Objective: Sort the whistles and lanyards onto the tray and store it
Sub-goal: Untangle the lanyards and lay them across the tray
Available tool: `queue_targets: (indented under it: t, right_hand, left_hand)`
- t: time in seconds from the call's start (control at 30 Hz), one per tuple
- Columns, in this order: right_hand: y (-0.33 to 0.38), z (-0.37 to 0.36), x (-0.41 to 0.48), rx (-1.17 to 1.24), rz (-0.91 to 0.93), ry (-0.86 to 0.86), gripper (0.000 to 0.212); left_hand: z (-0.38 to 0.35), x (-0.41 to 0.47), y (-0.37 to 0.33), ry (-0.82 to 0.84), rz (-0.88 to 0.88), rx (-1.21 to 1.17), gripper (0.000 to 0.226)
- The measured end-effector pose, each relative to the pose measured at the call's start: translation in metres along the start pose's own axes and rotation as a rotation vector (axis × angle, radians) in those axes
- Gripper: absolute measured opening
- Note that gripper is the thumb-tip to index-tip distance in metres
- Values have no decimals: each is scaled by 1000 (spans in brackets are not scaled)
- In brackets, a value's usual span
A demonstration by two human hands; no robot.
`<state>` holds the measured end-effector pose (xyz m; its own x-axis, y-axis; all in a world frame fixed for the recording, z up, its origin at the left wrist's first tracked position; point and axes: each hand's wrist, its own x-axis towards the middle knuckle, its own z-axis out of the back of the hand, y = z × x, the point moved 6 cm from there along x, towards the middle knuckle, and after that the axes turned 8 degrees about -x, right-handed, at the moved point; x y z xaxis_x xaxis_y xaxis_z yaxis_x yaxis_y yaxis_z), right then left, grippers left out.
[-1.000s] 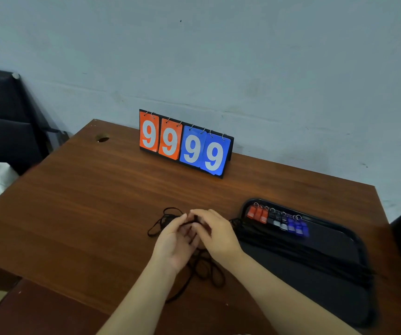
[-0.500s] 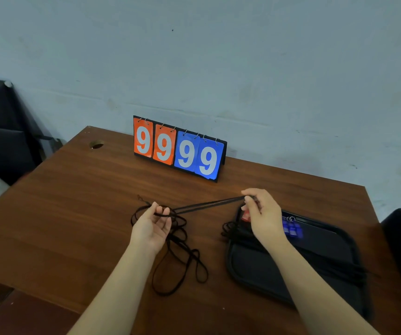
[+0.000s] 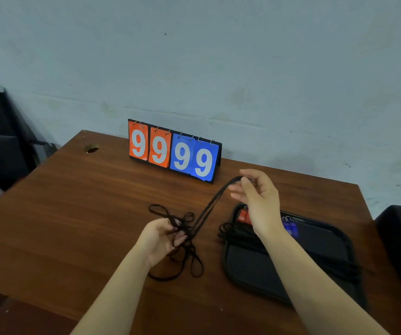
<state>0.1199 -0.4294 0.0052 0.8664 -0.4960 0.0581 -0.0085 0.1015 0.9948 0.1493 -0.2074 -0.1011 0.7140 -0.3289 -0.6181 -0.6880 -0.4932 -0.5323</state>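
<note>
The right hand (image 3: 261, 204) is lifted up above the brown tabletop (image 3: 73, 213). Its thumb and first fingers (image 3: 245, 183) pinch the end of a black lanyard (image 3: 209, 209), and the other fingers are loosely curled. From that pinch, the lanyard runs down and to the left as a tight double string.

The left hand (image 3: 163, 238) sits low, close to the tabletop. Its fingers (image 3: 179, 238) are curled around a messy tangle of black lanyards (image 3: 185, 252). The tight string ends right at these fingers. Some loops of the tangle stick out past the fingertips, and more loops lie flat on the tabletop just under the left wrist.

Under the right hand and wrist sits a black tray (image 3: 255, 269). A bunch of black lanyards (image 3: 243, 238) lies across the tray, and it starts just beside the right wrist. At the far edge of the tray there is a row of whistles. The orange whistles (image 3: 243, 216) peek out to the left of the right hand, and the blue whistles (image 3: 291, 229) peek out on its other side. The hand hides the ones between.

Past the fingers of both hands, at the back of the tabletop, stands a scoreboard (image 3: 174, 152) with orange and blue cards that show 9 9 9 9.
</note>
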Motion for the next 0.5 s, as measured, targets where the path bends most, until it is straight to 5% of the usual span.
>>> queue_targets:
  t: [0.07, 0.17, 0.3, 0.4, 0.5]
  right_hand:
    - [1, -8, -2, 96, -34, 42, 19]
    - [10, -13, -3, 258, -27, 95, 16]
    - [23, 6, 8, 519, -3, -10, 19]
    - [24, 25, 20, 591, -17, -76, 19]
    - [24, 21, 20, 561, -62, -3, 19]
  left_hand:
    - [-5, 1, 0, -10, -104, -64, 34]
    - [11, 7, -11, -252, -267, 17, 58]
    - [43, 15, -18, -421, -223, 316, 94]
    - [59, 13, -15, -535, -210, 460, 83]
    - [45, 10, -12, -529, -330, 688, 43]
